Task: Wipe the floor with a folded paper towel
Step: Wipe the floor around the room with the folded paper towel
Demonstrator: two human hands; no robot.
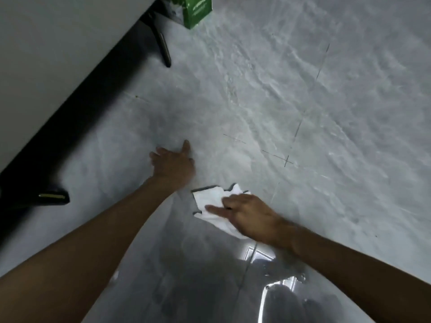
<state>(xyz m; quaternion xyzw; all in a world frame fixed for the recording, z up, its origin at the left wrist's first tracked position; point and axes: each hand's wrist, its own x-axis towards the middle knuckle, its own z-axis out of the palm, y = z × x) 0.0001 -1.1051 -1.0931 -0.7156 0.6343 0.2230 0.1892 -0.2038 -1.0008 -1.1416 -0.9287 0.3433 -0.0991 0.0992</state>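
One folded paper towel (207,199), white, crumpled at the edges, lies flat on the floor (314,101), about mid-floor and well apart from the floor's left edge. Right hand (247,215) lies on top of it, covering its right half. The fingers are fairly straight and pressed down flat, with the index finger stretched left across the towel. No curl round the towel, just pressing. The towel's left part and a far corner stick out past the fingers.

Left hand (173,164) is just beyond and left of the towel, not touching it. It is spread wide, palm down on the bare floor, holding nothing, thumb pointing away from the person.

Floor is grey marble-look tile. A grout-line cross (288,160) sits right of the towel. A glossy wet-looking patch (279,283) with bright reflections lies near the floor's near edge, under the right forearm.

Along the left edge: white panel (58,43), dark gap below it, a slanted black leg (164,50) and a black foot (53,197) with a metal strip. Green box (196,12) at the far edge, cropped.
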